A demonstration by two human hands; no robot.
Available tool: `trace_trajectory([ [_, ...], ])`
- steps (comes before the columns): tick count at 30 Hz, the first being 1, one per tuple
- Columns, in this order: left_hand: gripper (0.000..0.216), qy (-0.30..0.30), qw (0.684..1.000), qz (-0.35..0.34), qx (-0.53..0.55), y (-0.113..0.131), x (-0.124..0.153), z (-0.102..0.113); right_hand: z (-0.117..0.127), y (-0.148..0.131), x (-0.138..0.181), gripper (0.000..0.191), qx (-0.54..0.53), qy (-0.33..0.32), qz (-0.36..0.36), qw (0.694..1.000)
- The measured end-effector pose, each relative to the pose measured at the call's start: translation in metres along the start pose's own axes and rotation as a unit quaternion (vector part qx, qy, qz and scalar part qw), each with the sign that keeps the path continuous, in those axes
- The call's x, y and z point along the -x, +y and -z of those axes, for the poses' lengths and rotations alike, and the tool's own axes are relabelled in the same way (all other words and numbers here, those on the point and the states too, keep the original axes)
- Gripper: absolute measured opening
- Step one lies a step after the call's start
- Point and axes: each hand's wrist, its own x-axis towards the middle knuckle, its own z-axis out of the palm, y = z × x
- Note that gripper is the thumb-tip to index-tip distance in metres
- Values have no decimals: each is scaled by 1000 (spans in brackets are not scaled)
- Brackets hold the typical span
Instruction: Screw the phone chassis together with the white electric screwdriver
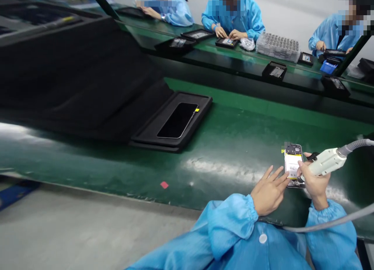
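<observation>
An opened phone (293, 166) lies on the green bench with its inside facing up. Its white battery and dark upper board show, and a small yellow tab sticks out at its upper left. My left hand (270, 191) rests with fingers spread, the fingertips at the phone's left edge. Wrapped round a white air gun (327, 161) with a grey hose, my right hand (317, 182) is closed just over the phone's lower right side. The gun's nose points down at the phone; its tip is partly hidden by my fingers.
To the left, a black foam tray (201, 118) holds a dark phone screen (178, 121), beside a large black cloth (73, 79). A red scrap (164, 185) lies near the front edge. Across the bench, co-workers in blue sit by a clear parts box (277, 48) and several black trays.
</observation>
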Motion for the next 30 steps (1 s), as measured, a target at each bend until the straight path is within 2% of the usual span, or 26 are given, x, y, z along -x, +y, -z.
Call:
trace_trajectory([
  [14,43,7,1000,8,17,1,1,3,0,-2,10,24,39,-25,6,999],
  [19,38,58,997,10,51,-5,1,-4,4,3,8,29,36,-17,9,999],
  [23,30,117,989,43,85,-6,-4,-1,10,-1,7,31,23,-7,19,1000],
  [30,23,8,996,75,57,12,-27,13,19,-20,11,30,-54,6,43,998],
])
